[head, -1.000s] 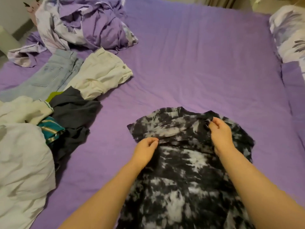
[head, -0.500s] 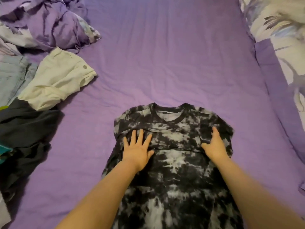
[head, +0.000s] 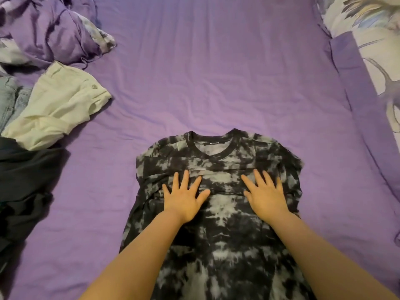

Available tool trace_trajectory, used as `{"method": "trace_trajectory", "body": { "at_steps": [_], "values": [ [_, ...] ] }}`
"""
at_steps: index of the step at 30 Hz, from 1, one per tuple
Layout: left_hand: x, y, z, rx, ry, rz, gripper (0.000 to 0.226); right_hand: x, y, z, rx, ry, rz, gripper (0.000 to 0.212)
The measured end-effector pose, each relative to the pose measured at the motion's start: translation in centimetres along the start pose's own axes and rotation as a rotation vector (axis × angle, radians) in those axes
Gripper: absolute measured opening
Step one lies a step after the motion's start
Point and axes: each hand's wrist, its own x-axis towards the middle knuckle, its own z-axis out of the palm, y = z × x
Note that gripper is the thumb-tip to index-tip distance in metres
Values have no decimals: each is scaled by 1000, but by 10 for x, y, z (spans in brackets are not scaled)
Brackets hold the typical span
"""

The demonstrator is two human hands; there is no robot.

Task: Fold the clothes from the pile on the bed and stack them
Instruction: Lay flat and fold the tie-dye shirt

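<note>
Now both hands, left [head: 184, 199] and right [head: 267, 197], flat on tie-dye shirt [head: 218, 245].

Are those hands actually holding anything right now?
Nothing is gripped. The left hand and right hand lie flat, fingers spread, pressing on the chest of the tie-dye T-shirt.

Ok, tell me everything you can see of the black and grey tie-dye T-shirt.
The tie-dye T-shirt is soft knit in mottled black and grey, with a black ribbed crew collar and a small neck label. It lies spread on the purple sheet, collar away from the person, creased across the chest. The left hand and right hand press flat on it, fingers spread.
</note>
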Motion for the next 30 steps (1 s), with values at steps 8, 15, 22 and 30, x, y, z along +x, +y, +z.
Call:
{"method": "trace_trajectory", "body": {
  "at_steps": [8, 15, 22, 30],
  "values": [
    [2, 5, -4, 92, -77, -38, 76, -16, -4, 3, -83, 24, 75, 59],
    [-83, 23, 61, -144, 70, -35, 72, -98, -27, 48, 116, 6, -162, 60],
    [-185, 25, 133, -91, 77, -5, 59, -191, -49, 100, 139, -10, -214, 62],
    [-255, 18, 169, -63, -84, 107, 33, -270, -62, 134, 211, -82, -401, 46]
  ]
}}
